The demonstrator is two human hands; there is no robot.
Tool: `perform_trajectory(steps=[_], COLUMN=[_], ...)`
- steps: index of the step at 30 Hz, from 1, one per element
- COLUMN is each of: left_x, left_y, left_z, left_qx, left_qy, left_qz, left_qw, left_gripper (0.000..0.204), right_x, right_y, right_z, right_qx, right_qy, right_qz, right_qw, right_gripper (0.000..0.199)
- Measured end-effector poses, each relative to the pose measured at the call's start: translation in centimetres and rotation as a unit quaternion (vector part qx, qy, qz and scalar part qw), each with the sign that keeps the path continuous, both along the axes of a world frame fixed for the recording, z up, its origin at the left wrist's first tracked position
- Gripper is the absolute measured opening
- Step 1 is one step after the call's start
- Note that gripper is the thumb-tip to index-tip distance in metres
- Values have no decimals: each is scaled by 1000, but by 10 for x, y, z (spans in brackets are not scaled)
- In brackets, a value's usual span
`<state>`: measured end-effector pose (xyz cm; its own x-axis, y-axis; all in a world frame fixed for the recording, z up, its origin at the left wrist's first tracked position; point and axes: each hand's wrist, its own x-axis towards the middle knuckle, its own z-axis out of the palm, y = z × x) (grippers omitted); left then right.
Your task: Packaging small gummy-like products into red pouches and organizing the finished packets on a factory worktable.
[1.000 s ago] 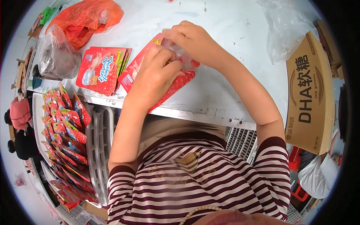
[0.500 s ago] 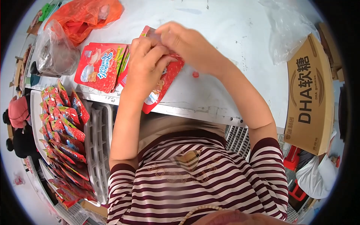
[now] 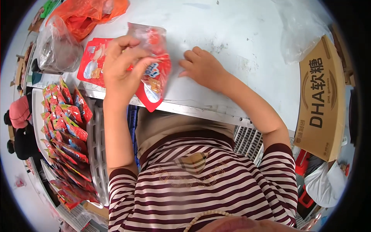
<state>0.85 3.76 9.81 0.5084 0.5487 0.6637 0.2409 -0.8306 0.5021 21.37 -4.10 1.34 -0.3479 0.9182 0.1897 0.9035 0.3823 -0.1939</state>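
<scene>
My left hand is closed on the edge of a red candy pouch, which leans slanted at the table's front edge. The pouch's upper part is clear film, with something reddish showing through it. To the right, my right hand is low over the white table, its fingers curled and thumb near the fingertips. Whatever may be between those fingers is hidden. Behind my left hand lies a stack of flat red pouches, partly covered by the hand.
At the left, a white crate holds several rows of filled red pouches. A clear plastic bag and an orange bag rest on the table's far left. On the right stand a brown carton and clear film.
My right hand has left the pouch and come down to the right, where a small red candy lay; that candy is out of sight. My left hand has shifted left with the pouch.
</scene>
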Motion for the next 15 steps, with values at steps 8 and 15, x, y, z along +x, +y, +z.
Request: perform_trajectory(steps=[8, 15], left_x=[10, 18], left_y=[-8, -10], left_z=[-13, -13], left_qx=[26, 13], left_qy=[20, 13], left_qz=[-54, -71], left_qw=[998, 997], left_gripper=[20, 21], right_x=[13, -27], right_y=[20, 40], right_z=[66, 92], right_qx=[40, 99], right_qy=[534, 588], right_qz=[-219, -45], right_qw=[816, 801], right_gripper=[24, 21])
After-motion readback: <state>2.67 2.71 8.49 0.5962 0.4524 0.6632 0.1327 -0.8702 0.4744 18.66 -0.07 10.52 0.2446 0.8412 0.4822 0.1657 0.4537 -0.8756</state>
